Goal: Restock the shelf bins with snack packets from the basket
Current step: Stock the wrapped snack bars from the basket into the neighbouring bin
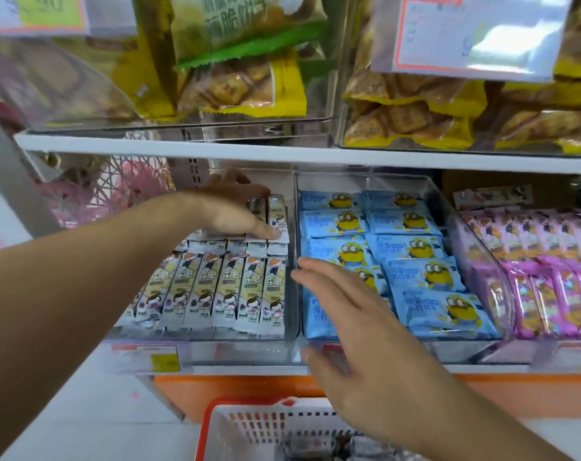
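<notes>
Left hand: my left hand (230, 207) reaches into the left clear bin (196, 341) on the lower shelf. Its fingers lie fairly straight over the back row of white stick packets (272, 214), the thumb pressing the end of the rightmost one. No closed grasp is visible.
Right hand: my right hand (345, 314) hovers in front of the divider between the two bins, fingers spread and relaxed, holding nothing.
Left bin contents: a front row of white stick packets (216, 291) stands side by side, with the back row behind it, under my left hand.
Middle bin: the adjoining clear bin (415, 184) holds overlapping blue packets (425, 271) with a yellow cartoon figure.
Right bin: pink packets (555, 277) in rows.
Basket: a white basket with a red rim (216, 424) sits below the shelf, with a few blurred packets (315, 444) inside.
Upper shelf: clear bins of yellow cracker bags (242, 84).
</notes>
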Demonstrator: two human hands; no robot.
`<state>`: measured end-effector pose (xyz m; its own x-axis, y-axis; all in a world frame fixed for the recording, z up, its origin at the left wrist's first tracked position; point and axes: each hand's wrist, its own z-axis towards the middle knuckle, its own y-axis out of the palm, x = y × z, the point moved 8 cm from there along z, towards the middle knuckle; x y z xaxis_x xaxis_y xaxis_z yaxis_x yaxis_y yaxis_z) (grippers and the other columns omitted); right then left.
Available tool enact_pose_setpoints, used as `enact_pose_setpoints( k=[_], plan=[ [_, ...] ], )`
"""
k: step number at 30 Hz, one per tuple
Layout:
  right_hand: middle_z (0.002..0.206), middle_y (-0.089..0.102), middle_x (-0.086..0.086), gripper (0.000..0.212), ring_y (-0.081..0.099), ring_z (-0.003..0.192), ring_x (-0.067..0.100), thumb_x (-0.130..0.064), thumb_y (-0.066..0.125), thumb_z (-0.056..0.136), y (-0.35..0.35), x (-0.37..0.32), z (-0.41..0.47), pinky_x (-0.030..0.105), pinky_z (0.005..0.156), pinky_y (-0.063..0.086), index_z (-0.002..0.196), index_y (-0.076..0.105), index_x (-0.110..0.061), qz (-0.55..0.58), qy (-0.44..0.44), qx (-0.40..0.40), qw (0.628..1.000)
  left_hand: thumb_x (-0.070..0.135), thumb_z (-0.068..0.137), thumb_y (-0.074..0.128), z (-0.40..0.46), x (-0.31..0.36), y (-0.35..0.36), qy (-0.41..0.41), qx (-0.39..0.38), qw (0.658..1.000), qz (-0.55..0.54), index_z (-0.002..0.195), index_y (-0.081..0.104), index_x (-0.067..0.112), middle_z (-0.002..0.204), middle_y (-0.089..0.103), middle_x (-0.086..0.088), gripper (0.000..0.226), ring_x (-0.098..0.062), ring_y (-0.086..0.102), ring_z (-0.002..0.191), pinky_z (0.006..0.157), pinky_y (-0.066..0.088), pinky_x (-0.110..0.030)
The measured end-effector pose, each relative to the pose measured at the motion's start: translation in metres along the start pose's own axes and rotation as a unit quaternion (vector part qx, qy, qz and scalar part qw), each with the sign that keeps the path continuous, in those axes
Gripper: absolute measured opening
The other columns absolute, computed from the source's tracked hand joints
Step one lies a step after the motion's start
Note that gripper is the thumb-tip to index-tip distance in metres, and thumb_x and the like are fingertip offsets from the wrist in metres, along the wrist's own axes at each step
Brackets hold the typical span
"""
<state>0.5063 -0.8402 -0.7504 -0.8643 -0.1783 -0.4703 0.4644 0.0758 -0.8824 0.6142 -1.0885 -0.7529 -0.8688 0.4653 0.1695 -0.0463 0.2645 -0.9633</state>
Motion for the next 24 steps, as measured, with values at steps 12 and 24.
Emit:
enact_pose_setpoints(
  k=[12,24],
  plan=[
    [0.159,-0.006,-0.043,0.072,-0.008,0.150,-0.014,-0.041,0.057,0.103,0.002,0.000,-0.003,0.023,0.126,0.008,0.161,0.014,-0.045,0.013,-0.009,0.016,1.000,0.077,0.077,0.067,-0.037,0.012,-0.007,0.006,0.020,0.999,-0.043,0.159,0.017,0.046,0.168,0.009,0.008,0.100,-0.027,0.011,0.156,0.126,0.019,-0.050],
    [0.120,0.054,-0.004,0.035,0.053,0.111,0.011,-0.021,0.064,0.094,0.008,-0.015,-0.046,0.020,0.095,0.041,0.128,0.058,-0.018,0.054,-0.052,0.108,0.991,0.014,0.093,0.069,-0.236,0.055,0.029,0.126,0.261,0.891,-0.350,0.099,0.075,0.018,0.099,0.070,0.004,0.009,-0.008,0.062,0.090,0.082,0.043,-0.017]
  ],
)
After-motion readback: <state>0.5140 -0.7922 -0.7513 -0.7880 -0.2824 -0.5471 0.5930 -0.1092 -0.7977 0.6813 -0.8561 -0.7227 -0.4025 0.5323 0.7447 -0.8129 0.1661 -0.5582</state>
